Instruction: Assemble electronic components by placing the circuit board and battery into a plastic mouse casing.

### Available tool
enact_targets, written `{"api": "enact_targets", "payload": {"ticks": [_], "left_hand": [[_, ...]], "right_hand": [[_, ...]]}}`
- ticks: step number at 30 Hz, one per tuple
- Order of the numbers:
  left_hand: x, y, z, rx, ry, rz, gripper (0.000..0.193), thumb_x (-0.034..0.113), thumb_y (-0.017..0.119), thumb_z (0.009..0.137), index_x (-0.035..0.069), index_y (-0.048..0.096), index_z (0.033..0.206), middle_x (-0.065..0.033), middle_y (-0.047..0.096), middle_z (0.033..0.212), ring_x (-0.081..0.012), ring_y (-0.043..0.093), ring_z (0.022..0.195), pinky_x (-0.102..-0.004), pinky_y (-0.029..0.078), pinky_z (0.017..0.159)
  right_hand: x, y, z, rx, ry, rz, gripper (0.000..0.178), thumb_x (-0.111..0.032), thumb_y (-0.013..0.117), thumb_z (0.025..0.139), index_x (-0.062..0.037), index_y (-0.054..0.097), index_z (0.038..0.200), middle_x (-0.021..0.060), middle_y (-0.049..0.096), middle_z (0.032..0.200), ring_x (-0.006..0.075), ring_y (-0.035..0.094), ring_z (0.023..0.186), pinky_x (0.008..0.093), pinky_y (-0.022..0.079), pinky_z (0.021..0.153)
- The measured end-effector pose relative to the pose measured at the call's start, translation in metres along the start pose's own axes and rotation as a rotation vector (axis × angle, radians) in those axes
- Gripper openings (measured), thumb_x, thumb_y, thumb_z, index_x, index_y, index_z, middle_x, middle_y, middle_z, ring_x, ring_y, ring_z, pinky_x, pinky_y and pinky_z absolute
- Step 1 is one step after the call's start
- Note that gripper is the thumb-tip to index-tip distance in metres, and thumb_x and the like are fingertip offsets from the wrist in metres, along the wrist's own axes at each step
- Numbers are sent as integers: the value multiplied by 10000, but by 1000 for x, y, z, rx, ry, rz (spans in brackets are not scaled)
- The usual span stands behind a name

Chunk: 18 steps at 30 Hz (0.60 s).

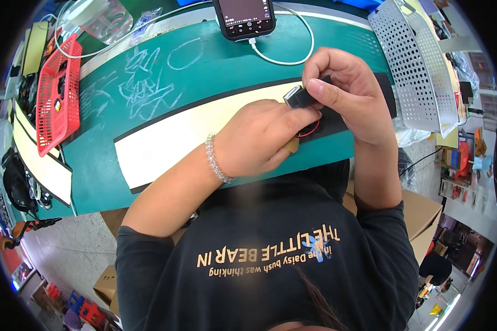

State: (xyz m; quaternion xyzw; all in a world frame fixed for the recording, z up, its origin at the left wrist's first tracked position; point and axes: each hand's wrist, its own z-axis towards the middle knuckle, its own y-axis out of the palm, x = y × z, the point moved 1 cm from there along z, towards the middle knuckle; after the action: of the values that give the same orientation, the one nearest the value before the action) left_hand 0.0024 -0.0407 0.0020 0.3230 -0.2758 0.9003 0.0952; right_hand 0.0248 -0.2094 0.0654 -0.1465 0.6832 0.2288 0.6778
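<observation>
My right hand (pixel 352 94) is closed in a pinch, thumb and fingers on a small black part (pixel 302 99) with a shiny metal end. Right against that part is my left hand (pixel 262 132), its fingers curled and pressed together. What the left fingers hold is mostly hidden behind the hand. Just below them a black piece with a red curved edge (pixel 310 131) peeks out, along with a small tan piece (pixel 292 145). Both hands are over a pale strip (pixel 165 149) with a black border, lying on the green table mat (pixel 102 165).
A phone (pixel 246 19) with a white cable (pixel 292 62) stands at the far edge. To the left are a red basket (pixel 61 99) and a clear plastic container (pixel 102 22). A grey perforated basket (pixel 411 66) stands on the right. Cardboard boxes (pixel 419 218) sit below the table.
</observation>
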Motion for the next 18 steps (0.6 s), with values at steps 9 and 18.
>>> {"api": "enact_targets", "payload": {"ticks": [9, 18], "left_hand": [[0, 1, 1, -26, 11, 14, 495, -38, 608, 650, 57, 482, 1119, -107, 573, 725, -304, 555, 617, -380, 444, 565], [2, 3, 3, -16, 67, 28, 383, 0, 597, 683, 31, 514, 1055, -100, 539, 700, -294, 543, 613, -384, 431, 575]], "right_hand": [[1, 5, 0, 33, -12, -52, 86, -43, 622, 846, -4, 547, 860, -5, 540, 766, 44, 498, 712, 194, 418, 602], [-6, 3, -5, -19, 133, -206, 111, -60, 589, 859, 24, 559, 924, 3, 551, 761, 35, 487, 694, 190, 404, 590]]}}
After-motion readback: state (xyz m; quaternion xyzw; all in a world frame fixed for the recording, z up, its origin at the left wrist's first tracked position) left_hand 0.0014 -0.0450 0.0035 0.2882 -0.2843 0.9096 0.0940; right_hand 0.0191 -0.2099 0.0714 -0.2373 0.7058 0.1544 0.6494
